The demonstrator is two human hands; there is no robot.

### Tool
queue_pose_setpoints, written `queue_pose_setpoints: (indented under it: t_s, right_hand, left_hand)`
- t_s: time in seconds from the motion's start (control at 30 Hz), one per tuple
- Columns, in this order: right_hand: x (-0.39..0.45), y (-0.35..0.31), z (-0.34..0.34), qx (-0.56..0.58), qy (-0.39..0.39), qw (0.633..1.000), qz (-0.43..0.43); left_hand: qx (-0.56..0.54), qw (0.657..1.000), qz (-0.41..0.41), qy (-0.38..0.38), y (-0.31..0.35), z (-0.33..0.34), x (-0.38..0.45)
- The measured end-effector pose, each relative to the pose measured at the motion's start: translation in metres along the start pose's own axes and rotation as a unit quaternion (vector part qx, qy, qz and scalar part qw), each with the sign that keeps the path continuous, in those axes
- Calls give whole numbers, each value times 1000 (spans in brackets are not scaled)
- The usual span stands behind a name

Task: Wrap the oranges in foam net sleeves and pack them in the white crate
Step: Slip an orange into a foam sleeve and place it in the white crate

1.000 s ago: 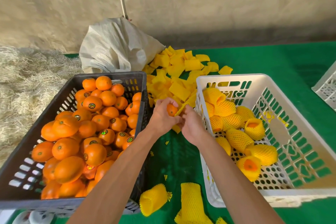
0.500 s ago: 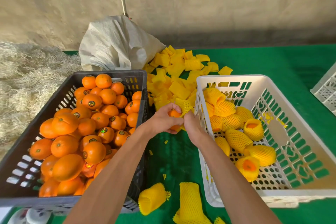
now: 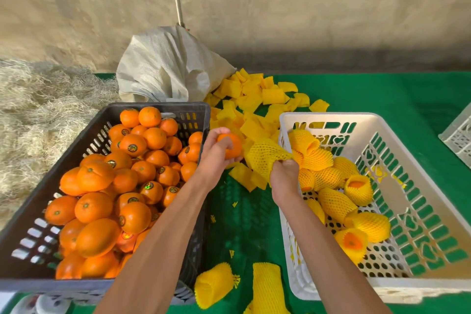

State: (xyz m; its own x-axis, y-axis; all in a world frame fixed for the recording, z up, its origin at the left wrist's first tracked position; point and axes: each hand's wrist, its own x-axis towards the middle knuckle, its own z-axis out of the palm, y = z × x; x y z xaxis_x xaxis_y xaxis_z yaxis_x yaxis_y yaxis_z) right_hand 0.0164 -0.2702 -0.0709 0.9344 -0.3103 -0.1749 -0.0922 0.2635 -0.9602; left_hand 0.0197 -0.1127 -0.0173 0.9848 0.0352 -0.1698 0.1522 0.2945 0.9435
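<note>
- A green cloth [image 3: 382, 94] covers the work surface below a rough, pale wall [image 3: 280, 7]; straw [image 3: 38, 115] is heaped at nine o'clock and a white sack [image 3: 168, 66] slumps at twelve.
- The left hand [image 3: 216, 153] clasps a bare orange [image 3: 230, 145] between the dark crate [image 3: 153, 109] of oranges and the white crate [image 3: 331, 117].
- The right hand [image 3: 284, 176] pinches a yellow foam sleeve [image 3: 265, 155], stretched open just beside the orange, at the white crate's ten o'clock corner.
</note>
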Motion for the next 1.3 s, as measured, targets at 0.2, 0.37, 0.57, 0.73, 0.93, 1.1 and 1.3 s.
queue_pose_setpoints:
  t_s: [0.2,0.37,0.57,0.73,0.93,1.1,1.3]
  right_hand:
    - [-4,1,0,-5,-95,995,32]
    - [-6,5,4,-14,-149,988,40]
    - [-4,5,3,-31,-142,988,57]
    - [-5,3,2,-20,-126,987,93]
    - [7,-8,-6,72,-89,981,157]
    - [3,-10,-9,60,-124,973,183]
    - [-1,-21,-14,132,-210,942,224]
  left_hand:
    - [67,996,29,58,-9,-2,7]
    - [129,987,-18,98,-13,-3,12]
    - [250,968,-9,2,-19,-4,8]
    - [333,940,-37,-71,-23,-4,8]
    - [289,937,-90,-174,-13,4,-7]
    - [320,917,-82,-221,-20,10,-12]
    - [306,924,-62,-220,-17,10,-9]
